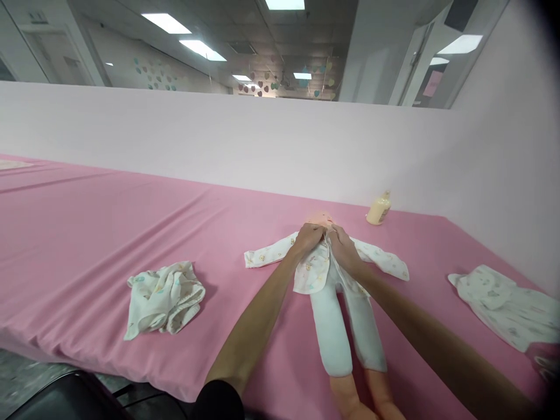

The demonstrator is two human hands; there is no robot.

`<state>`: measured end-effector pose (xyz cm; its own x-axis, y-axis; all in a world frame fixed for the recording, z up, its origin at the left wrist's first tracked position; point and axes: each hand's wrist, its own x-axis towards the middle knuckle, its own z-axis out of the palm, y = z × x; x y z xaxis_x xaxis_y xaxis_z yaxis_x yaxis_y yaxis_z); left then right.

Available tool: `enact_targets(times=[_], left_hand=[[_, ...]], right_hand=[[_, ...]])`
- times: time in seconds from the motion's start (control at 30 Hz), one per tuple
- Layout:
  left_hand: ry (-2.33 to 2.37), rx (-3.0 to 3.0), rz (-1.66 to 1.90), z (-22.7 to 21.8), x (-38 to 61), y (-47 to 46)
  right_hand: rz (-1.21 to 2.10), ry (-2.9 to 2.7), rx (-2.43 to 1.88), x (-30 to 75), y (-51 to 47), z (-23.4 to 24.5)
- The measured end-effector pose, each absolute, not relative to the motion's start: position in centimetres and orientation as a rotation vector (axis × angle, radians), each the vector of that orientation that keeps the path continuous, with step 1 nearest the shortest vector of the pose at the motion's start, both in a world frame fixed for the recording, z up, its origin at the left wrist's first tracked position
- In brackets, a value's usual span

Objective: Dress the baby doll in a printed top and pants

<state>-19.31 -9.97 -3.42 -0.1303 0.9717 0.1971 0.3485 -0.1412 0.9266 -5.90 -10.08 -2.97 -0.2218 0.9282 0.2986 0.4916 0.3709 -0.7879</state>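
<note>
A baby doll (324,220) lies on its back, head toward the wall, its face partly behind my hands. It wears a white printed jacket (311,273) with both sleeves spread outward, and pale leggings (331,332) that end above its bare lower legs. At the neckline, my left hand (311,234) has its fingers closed on the jacket's collar edge. Right beside it, my right hand (342,244) pinches the other side of the collar. Below the hands, the jacket front parts over the doll's belly. The fingertips and any fastener between them are too small to make out.
A crumpled white printed cloth (165,297) lies to the left on the pink sheet (109,233). Near the wall stands a cream-coloured bottle (378,209). Another white printed garment (507,303) rests at the right. A black chair (65,399) is at the lower left.
</note>
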Motion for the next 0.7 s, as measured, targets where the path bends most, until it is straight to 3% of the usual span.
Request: enact_targets(times=[0.23, 0.7], left_hand=[[1.601, 1.556, 1.308, -3.7, -19.0, -9.5], [1.728, 1.524, 1.28, -3.7, -18.5, -9.4]], right_hand=[[0.735, -1.862, -1.227, -5.5, -10.0, -3.3], [0.186, -2.193, -1.243, -5.4, -9.3, -5.3]])
